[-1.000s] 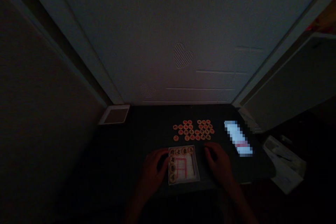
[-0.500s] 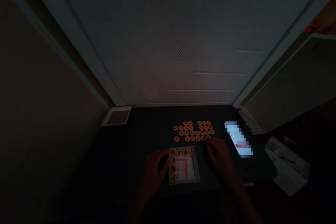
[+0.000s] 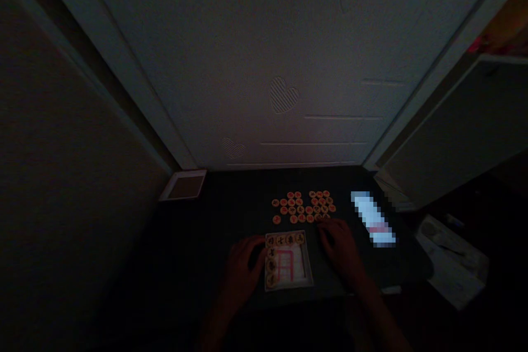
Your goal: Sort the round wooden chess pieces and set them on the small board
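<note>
The scene is very dark. A small square white box [image 3: 295,280] lies on a dark table [image 3: 214,220], with round wooden game pieces [image 3: 284,240] lined along its top and left inner edges. My left hand [image 3: 243,267] rests against the box's left side, fingers curled at its edge. My right hand [image 3: 340,247] lies to the right of the box, fingertips at the near right end of a loose cluster of round orange pieces [image 3: 303,206] spread on the table behind the box. What the fingers grip is too dark to make out.
A lit, blurred phone screen [image 3: 373,219] lies right of the pieces. A shallow white lid or tray [image 3: 183,185] sits at the table's far left corner. A pale wall with heart marks [image 3: 284,93] rises behind. Pale packaging [image 3: 451,261] lies off the table's right side.
My right hand moved forward from beside the box to the near edge of the loose pieces. My left hand stayed at the box's left side.
</note>
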A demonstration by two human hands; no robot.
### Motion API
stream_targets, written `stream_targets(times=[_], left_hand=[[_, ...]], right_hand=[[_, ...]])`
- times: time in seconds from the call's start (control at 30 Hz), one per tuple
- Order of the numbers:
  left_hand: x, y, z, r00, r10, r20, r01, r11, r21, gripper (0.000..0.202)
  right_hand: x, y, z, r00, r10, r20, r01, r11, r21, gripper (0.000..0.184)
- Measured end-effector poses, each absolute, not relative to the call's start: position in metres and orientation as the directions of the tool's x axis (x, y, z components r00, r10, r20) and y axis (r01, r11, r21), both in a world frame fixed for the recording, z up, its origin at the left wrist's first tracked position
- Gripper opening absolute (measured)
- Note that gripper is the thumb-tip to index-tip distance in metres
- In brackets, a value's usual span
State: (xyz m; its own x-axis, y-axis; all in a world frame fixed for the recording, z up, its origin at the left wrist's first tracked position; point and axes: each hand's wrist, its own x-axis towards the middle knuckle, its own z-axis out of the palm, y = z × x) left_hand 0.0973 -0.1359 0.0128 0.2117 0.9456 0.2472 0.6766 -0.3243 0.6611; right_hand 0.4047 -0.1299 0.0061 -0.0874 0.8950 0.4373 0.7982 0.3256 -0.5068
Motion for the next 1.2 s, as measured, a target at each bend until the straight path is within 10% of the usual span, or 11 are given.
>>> stream_targets(times=[0.8, 1.2], left_hand=[[0.099, -0.108, 0.026, 0.175, 0.956, 0.236, 0.518, -0.293, 0.803, 0.029], [0.129, -0.008, 0.028, 0.296, 0.905, 0.306, 0.592, -0.425, 0.685, 0.023]], right_hand=[[0.398, -0.145, 0.006, -0.111, 0.868, 0.484, 0.819, 0.356, -0.45, 0.021], [0.398, -0.147, -0.002, -0.018, 0.838, 0.545, 0.786, 0.348, -0.51, 0.022]])
